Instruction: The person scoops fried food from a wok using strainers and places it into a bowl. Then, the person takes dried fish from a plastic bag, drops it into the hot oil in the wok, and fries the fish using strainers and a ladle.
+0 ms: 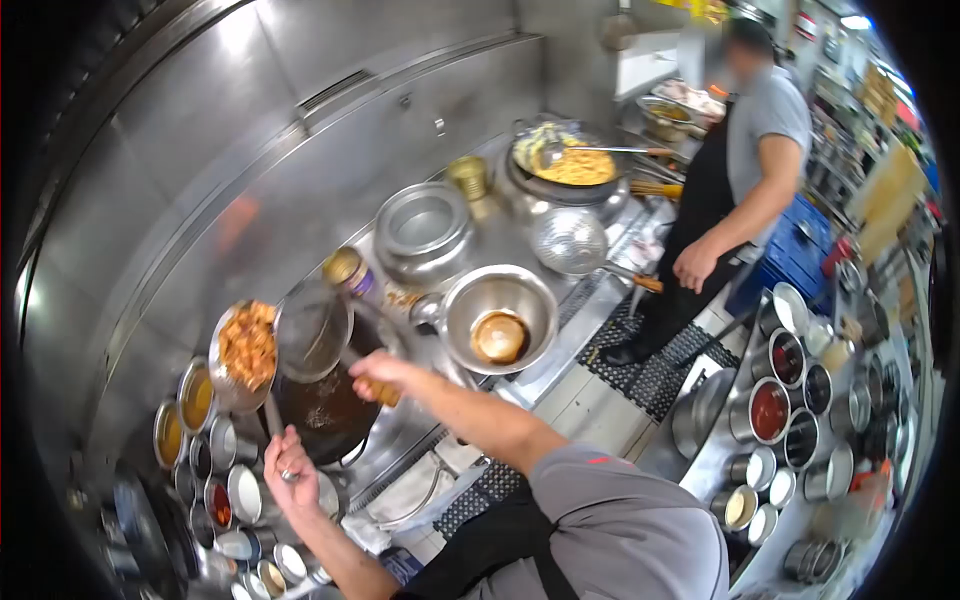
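My left hand (290, 468) is closed round the handle of a strainer (231, 392) heaped with orange-brown fried pieces (247, 345). It tilts beside the wok, at the left. My right hand (383, 378) grips the wooden handle of a second, empty-looking mesh strainer (313, 330), which hangs over the back of the wok. Dark liquid with some foam fills the wok (325, 415) below both tools. To the right of my right hand stands a steel bowl (499, 319) with brown liquid in it.
Sauce pots (196, 395) crowd the left edge. Behind are a lidded steel pot (422, 222), cans (467, 177) and a wok of yellow food (575, 165). A perforated ladle (569, 240) lies near a co-worker (740, 170). More containers (769, 410) line the right counter.
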